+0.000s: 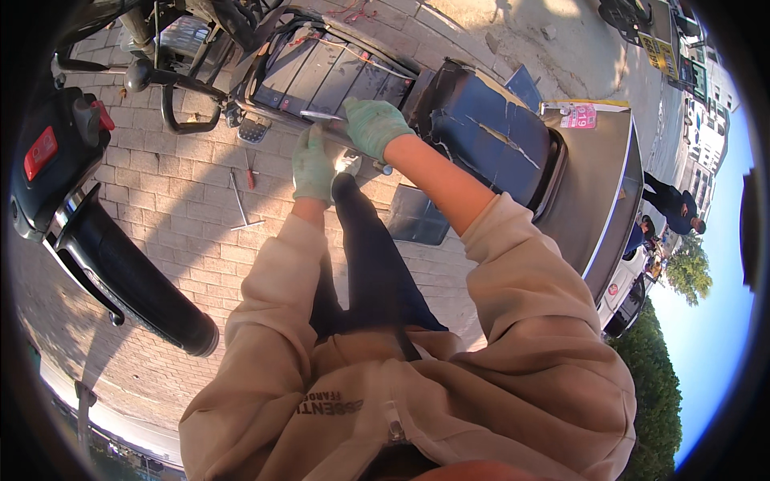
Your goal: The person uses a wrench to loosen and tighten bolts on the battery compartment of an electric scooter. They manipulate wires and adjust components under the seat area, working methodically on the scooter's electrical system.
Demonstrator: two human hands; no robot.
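Observation:
An open, dark battery compartment [265, 96] of an electric vehicle lies ahead of me, with several grey batteries [329, 72] side by side in it. My right hand [374, 128], in a pale green glove, is closed over the near edge of the compartment. A thin silver metal tool [321, 117] sticks out from its fingers toward the left. Just below that, my left hand [311, 167], gloved alike, has its fingers drawn together at the same edge. Whatever its fingertips grip is hidden.
On the brick paving lie a T-shaped metal tool [241, 204] and a red-handled screwdriver [249, 172]. A torn blue seat [485, 120] stands right of the compartment. A black handlebar grip [132, 272] juts in at left. People [672, 205] are at far right.

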